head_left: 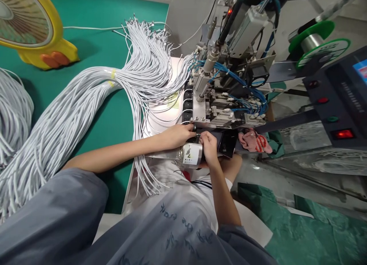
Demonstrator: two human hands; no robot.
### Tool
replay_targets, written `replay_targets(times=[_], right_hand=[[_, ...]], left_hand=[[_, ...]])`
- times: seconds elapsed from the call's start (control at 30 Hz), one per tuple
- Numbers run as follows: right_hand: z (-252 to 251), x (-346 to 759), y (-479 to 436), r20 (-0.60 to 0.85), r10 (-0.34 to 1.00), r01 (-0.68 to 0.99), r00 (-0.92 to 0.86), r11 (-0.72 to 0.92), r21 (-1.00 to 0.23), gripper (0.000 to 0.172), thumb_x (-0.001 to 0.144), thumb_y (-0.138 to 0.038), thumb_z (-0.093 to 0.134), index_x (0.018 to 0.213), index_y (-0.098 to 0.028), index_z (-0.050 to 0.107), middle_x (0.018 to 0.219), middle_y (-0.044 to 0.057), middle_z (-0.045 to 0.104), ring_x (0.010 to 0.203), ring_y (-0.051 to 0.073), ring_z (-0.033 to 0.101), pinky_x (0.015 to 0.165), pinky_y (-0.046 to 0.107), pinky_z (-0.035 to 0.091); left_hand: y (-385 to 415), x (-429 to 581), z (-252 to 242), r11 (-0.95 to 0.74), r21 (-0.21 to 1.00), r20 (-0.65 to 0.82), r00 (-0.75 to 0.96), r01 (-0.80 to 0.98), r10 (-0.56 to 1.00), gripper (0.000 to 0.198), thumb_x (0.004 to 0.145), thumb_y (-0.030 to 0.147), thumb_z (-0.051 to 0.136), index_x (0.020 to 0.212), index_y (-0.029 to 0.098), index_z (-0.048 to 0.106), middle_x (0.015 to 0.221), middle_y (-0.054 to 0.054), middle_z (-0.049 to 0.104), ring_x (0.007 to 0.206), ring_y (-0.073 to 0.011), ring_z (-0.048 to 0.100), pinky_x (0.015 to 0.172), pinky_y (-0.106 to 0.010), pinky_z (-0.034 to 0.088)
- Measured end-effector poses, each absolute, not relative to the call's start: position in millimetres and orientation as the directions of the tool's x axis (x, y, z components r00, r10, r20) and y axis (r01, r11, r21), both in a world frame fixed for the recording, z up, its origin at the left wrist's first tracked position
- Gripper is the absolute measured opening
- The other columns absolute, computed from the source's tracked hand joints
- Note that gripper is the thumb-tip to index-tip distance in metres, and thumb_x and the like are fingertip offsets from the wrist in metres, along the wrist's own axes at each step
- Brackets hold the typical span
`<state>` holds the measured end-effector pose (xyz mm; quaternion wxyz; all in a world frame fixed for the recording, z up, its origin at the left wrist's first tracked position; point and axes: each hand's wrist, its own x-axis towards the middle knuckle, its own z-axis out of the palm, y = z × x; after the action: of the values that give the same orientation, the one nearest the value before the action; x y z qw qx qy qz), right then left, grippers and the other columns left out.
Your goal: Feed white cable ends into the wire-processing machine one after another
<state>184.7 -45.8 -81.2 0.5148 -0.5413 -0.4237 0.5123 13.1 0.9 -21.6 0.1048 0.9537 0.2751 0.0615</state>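
My left hand (182, 135) reaches in from the left and is closed in a pinch at the machine's front edge. Just to its right, my right hand (209, 143) is also pinched, fingertips almost meeting the left ones. A thin wire end (198, 135) shows between them; the rest of that cable is hidden by the fingers. Directly under the hands is a clear bottle (191, 155) with a white label. White cables (155, 66) fan out from a tied bundle, and several run into black slots (187, 104) along the machine (200, 110).
A yellow fan (57, 24) stands on the green mat (94, 7) at the back left. At the right are a solder-like wire spool (312, 41), a control box (338, 100) and a pink cloth (254, 140). Blue air tubes (241, 79) cross the machine.
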Motion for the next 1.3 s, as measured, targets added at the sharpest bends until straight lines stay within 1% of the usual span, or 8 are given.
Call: replay_targets(times=[0.3, 0.57, 0.77, 0.87, 1.03, 1.1, 1.17, 1.3], right_hand=[[-82.3, 186.8, -47.1, -0.070, 0.991, 0.094, 0.114, -0.081, -0.992, 0.030, 0.085, -0.037, 0.050, 0.061, -0.020, 0.043, 0.053, -0.006, 0.038, 0.051, 0.009, 0.034, 0.051, 0.024, 0.028], [-88.2, 185.6, -43.8, -0.039, 0.997, 0.132, 0.072, -0.048, -0.990, 0.036, 0.083, -0.053, 0.050, 0.066, -0.021, 0.044, 0.053, -0.006, 0.032, 0.050, 0.010, 0.031, 0.048, 0.024, 0.026], [-96.3, 176.2, -41.2, -0.041, 0.987, 0.102, 0.158, -0.057, -0.993, 0.043, 0.081, -0.059, 0.048, 0.062, -0.022, 0.038, 0.051, -0.007, 0.027, 0.048, 0.009, 0.027, 0.046, 0.023, 0.024], [-91.0, 180.1, -40.0, -0.049, 0.978, 0.138, 0.201, -0.078, -0.987, 0.040, 0.082, -0.054, 0.048, 0.061, -0.021, 0.038, 0.051, -0.007, 0.027, 0.047, 0.009, 0.027, 0.045, 0.023, 0.023], [-57.2, 173.1, -76.1, 0.222, 0.860, 0.359, 0.459, 0.049, -0.932, 0.028, 0.088, -0.035, 0.043, 0.065, -0.019, 0.045, 0.058, -0.004, 0.039, 0.052, 0.010, 0.036, 0.050, 0.023, 0.030], [-47.1, 152.0, -102.5, 0.281, 0.889, 0.474, 0.361, 0.085, -0.877, 0.024, 0.088, -0.030, 0.044, 0.068, -0.019, 0.052, 0.056, -0.004, 0.046, 0.050, 0.010, 0.041, 0.050, 0.024, 0.033], [-45.9, 122.3, -126.6, 0.235, 0.972, 0.531, 0.008, 0.195, -0.824, 0.019, 0.087, -0.027, 0.049, 0.073, -0.019, 0.060, 0.060, -0.001, 0.057, 0.053, 0.012, 0.051, 0.056, 0.026, 0.040], [-64.7, 67.3, -150.7, 0.038, 0.921, 0.530, -0.388, 0.257, -0.809, 0.021, 0.089, -0.028, 0.047, 0.097, -0.020, 0.065, 0.098, 0.008, 0.069, 0.081, 0.021, 0.064, 0.070, 0.030, 0.047]], left_hand=[[1.5, 12.6, -22.8, -0.856, 0.156, 0.059, 0.860, 0.493, 0.506, 0.031, 0.086, 0.008, 0.044, 0.111, 0.013, 0.062, 0.084, -0.006, 0.054, 0.067, -0.0135, 0.058, 0.056, -0.023, 0.042], [0.8, 12.2, -15.1, -0.884, 0.093, 0.042, 0.885, 0.458, 0.463, 0.025, 0.089, 0.012, 0.044, 0.108, 0.011, 0.061, 0.087, -0.008, 0.055, 0.074, -0.0159, 0.060, 0.059, -0.025, 0.043], [-5.6, 9.7, 5.0, -0.822, 0.058, -0.152, 0.819, 0.567, 0.554, 0.020, 0.081, 0.002, 0.046, 0.078, 0.008, 0.064, 0.081, -0.010, 0.059, 0.064, -0.0179, 0.061, 0.052, -0.027, 0.039], [-6.7, 5.8, 7.3, -0.791, 0.047, -0.127, 0.789, 0.610, 0.601, 0.020, 0.080, 0.003, 0.047, 0.072, 0.010, 0.063, 0.077, -0.009, 0.060, 0.061, -0.0176, 0.060, 0.049, -0.026, 0.036], [-2.0, 1.0, 0.5, -0.724, -0.008, -0.008, 0.724, 0.689, 0.690, 0.020, 0.081, 0.005, 0.044, 0.082, 0.008, 0.064, 0.077, -0.011, 0.062, 0.063, -0.0189, 0.062, 0.048, -0.026, 0.032], [1.0, 0.2, -0.7, -0.684, -0.022, 0.015, 0.684, 0.729, 0.729, 0.024, 0.083, 0.005, 0.042, 0.092, 0.007, 0.064, 0.076, -0.012, 0.064, 0.066, -0.0213, 0.064, 0.049, -0.027, 0.032], [4.3, -0.6, -1.2, -0.681, -0.025, 0.013, 0.681, 0.732, 0.732, 0.028, 0.084, 0.004, 0.039, 0.096, 0.007, 0.063, 0.077, -0.014, 0.066, 0.069, -0.0224, 0.064, 0.051, -0.028, 0.033], [7.8, -2.5, 0.6, -0.680, -0.044, 0.000, 0.681, 0.732, 0.732, 0.033, 0.082, -0.002, 0.034, 0.092, 0.006, 0.064, 0.075, -0.014, 0.066, 0.073, -0.0229, 0.065, 0.054, -0.028, 0.033]])
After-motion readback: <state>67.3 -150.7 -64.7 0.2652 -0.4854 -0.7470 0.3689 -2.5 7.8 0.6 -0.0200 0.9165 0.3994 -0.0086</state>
